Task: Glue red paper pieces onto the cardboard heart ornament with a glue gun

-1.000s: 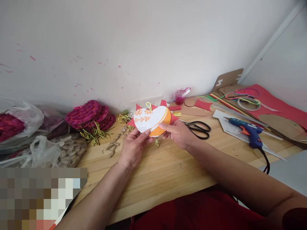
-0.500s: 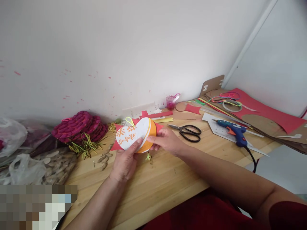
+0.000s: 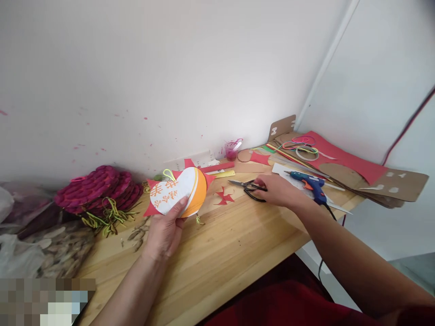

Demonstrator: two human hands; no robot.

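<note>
My left hand point(image 3: 166, 233) grips the lower edge of a round printed card disc point(image 3: 170, 199), white and orange with orange characters. Red paper points stick out around its rim. A yellow cord loop point(image 3: 169, 174) rises from its top and a small tassel point(image 3: 200, 220) hangs below. To the right, my right hand point(image 3: 277, 188) has its fingers closed on the handles of black-handled scissors point(image 3: 249, 189), which still lie low at the table, blades pointing left. Red paper scraps point(image 3: 224, 196) lie between the disc and the scissors.
A blue glue gun point(image 3: 307, 182) lies right of my right hand on white card, its cable running off the edge. Purple braided discs point(image 3: 95, 188) with tassels are stacked at left, near plastic bags point(image 3: 20, 253). A cup point(image 3: 231, 150), cardboard and red sheets point(image 3: 343, 151) stand along the back.
My right hand has left the disc and moved right to the scissors. The disc stays in my left hand, and red scraps on the table have come into view.
</note>
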